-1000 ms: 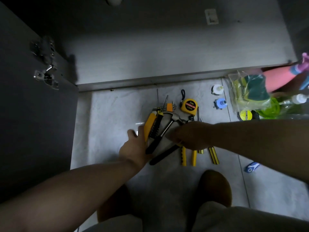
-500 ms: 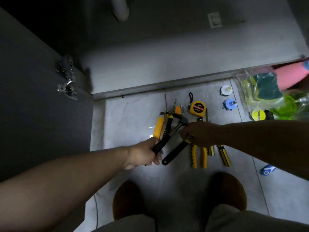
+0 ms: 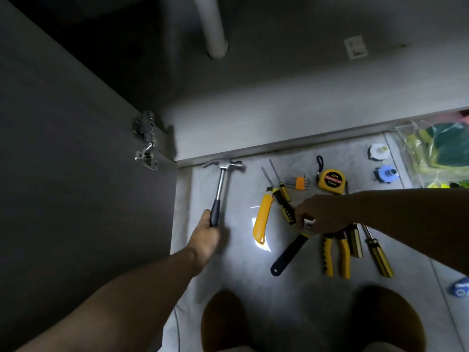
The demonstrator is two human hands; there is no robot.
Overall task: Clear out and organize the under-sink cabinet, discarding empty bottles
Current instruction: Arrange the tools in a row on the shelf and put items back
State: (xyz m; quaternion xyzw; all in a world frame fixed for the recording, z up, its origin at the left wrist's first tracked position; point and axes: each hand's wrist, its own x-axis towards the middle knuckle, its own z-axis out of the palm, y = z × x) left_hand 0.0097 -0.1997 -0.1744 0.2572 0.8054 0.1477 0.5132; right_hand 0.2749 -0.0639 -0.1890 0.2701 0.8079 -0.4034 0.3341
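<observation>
Left hand (image 3: 206, 232) is closed in a full fist round the black rubber grip of a steel claw hammer (image 3: 221, 184). The hammer's shaft points away from the person and its head lies just beside the front lip of the open under-sink cabinet (image 3: 279, 118), to the left of the other tools; I cannot tell whether the head touches the floor. Right hand (image 3: 318, 214) reaches in from the right, fingers curled down onto the steel head of a black-handled adjustable wrench (image 3: 289, 252), whose handle slants toward the person on the pale tiled floor (image 3: 236, 270). Beside it on the tiles lie a yellow utility knife (image 3: 262, 217), a small black-and-yellow screwdriver (image 3: 284, 204), a set of hex keys in an orange holder (image 3: 298, 182), a yellow tape measure marked 2m (image 3: 331, 180), yellow-handled pliers (image 3: 335, 255) and a long yellow-and-black screwdriver (image 3: 378, 255). Farther right sit a white cap (image 3: 378, 152), a blue cap (image 3: 387, 174) and a clear plastic bag of green sponges (image 3: 439, 153). Inside the cabinet a white drain pipe (image 3: 213, 26) hangs down. The dark cabinet door (image 3: 76, 174) stands open at left, with its metal hinge (image 3: 146, 146) showing.
</observation>
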